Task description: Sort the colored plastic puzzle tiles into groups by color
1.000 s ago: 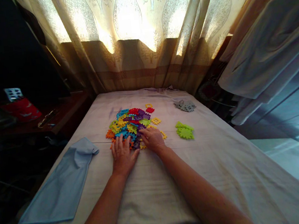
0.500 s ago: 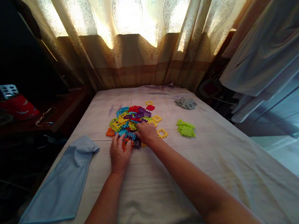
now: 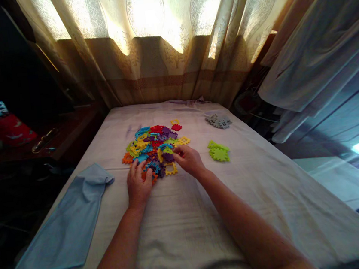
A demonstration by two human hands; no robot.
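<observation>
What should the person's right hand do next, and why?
Probably the right hand should lift out the green piece near its fingertips and lay it by the green group: that group and the grey group already sit apart from the mixed pile.

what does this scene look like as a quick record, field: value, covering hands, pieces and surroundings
left hand: fingers spread on the near left edge of the pile
right hand: fingertips at the pile's right side; grip unclear
mixed pile: toothed plastic pieces in blue, yellow, red, purple, orange, green
light green pieces: small group right of the pile
grey pieces: group at the far right
blue cloth: lying left of the left hand
backdrop: patterned curtain
</observation>
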